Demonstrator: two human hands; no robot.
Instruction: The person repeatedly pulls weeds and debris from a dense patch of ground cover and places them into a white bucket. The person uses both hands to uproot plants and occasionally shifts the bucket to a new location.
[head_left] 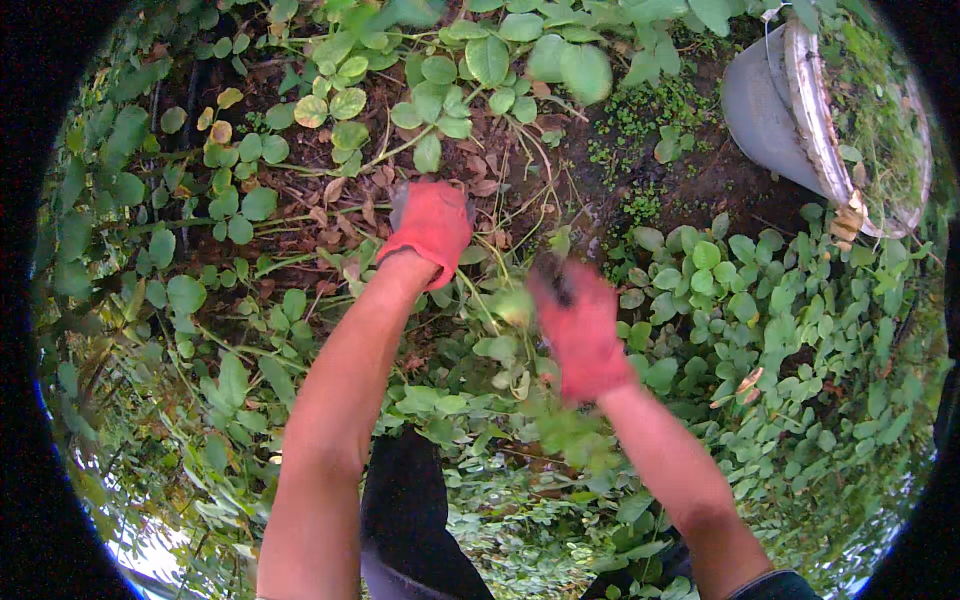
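Both hands wear red gloves with dark grey fingers. My left hand (432, 225) reaches down to brown leaf litter among leafy stems; its fingers are mostly hidden beneath the back of the glove, so whether it grips anything does not show. To its right and nearer, my right hand (582, 325) is blurred by motion, its fingers curled. A smeared green weed (575, 430) trails below that hand and appears held in it. Thin pale stems (480, 300) run through the gap between the hands.
At the upper right a grey-white bucket (765, 110) with a wire handle leans, full of pulled greenery (880, 140). Low, round-leaved plants (720, 280) spread at right. Longer leafy stems (430, 105) cross the dark soil (600, 205) farther off. My dark-clothed leg (410, 510) is below.
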